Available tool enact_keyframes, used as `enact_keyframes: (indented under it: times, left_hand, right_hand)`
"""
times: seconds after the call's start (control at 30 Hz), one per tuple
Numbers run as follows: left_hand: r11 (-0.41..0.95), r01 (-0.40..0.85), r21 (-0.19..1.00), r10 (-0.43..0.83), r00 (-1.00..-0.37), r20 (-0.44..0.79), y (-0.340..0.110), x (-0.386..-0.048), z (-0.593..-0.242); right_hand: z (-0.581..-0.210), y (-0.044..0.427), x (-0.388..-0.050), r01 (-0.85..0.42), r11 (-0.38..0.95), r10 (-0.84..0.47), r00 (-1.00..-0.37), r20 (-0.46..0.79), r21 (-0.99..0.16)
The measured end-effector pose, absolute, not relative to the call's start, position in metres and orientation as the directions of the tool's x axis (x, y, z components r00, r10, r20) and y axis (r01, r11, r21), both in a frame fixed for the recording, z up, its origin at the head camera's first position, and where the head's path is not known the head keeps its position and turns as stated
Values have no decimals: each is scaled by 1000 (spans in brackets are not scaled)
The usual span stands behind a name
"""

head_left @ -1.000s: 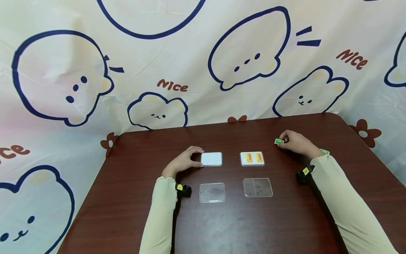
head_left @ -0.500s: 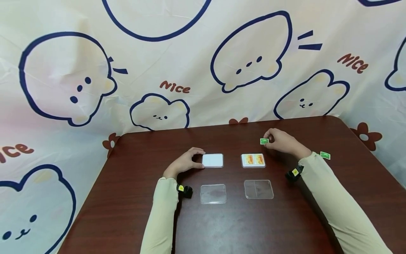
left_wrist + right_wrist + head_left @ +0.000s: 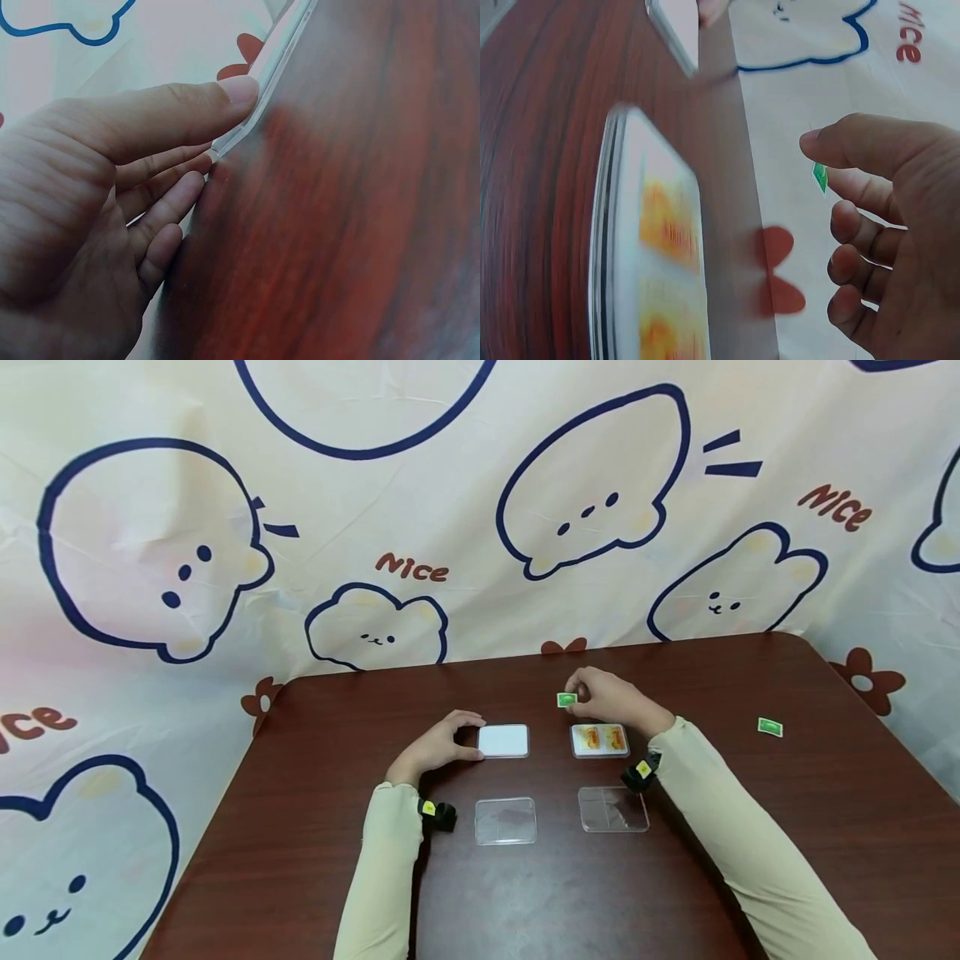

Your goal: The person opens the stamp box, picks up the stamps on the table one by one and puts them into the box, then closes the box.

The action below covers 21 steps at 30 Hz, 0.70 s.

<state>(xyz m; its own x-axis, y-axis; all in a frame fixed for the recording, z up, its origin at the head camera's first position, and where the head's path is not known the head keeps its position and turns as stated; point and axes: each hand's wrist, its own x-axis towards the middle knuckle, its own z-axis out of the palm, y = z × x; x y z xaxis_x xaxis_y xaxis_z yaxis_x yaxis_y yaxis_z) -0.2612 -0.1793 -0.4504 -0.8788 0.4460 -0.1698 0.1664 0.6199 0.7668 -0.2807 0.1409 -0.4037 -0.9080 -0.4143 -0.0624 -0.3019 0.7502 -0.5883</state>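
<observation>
My left hand (image 3: pixel 437 747) grips the left end of a clear case (image 3: pixel 503 741) with a white top, thumb at the near corner and fingers at the far one. The case lies flat on the table. Between thumb and index finger, my right hand (image 3: pixel 611 700) pinches a small green card (image 3: pixel 567 700) with a pale border, also visible in the right wrist view (image 3: pixel 820 178). It is held above the table, beyond a second clear case (image 3: pixel 600 740) showing two orange-and-yellow printed cards side by side.
Two transparent lids lie nearer on the brown table: a plain one (image 3: pixel 506 821) on the left and one with a dividing line (image 3: pixel 613 810) on the right. Another green card (image 3: pixel 770 727) rests at the far right. A cartoon-printed cloth (image 3: pixel 480 602) hangs behind the table.
My right hand has carried the green card leftward, from right of the printed-card case to beyond its left end. The other green card is now uncovered by the sleeve. My left hand stays put.
</observation>
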Motion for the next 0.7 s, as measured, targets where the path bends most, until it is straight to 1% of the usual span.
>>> enact_keyframes:
  times: [0.2, 0.37, 0.7]
  left_hand:
    - [623, 165, 764, 443, -880, -172, -179, -260, -452]
    - [622, 152, 768, 440, -880, -182, -180, -262, -453]
    - [617, 156, 771, 447, -876, -181, -180, -263, -451]
  right_hand:
    - [-404, 113, -279, -360, 736, -470, -881, -50, -574]
    - [-405, 93, -278, -367, 733, -485, -872, -62, -573]
    - [-412, 59, -272, -412, 747, -531, -842, -96, -521]
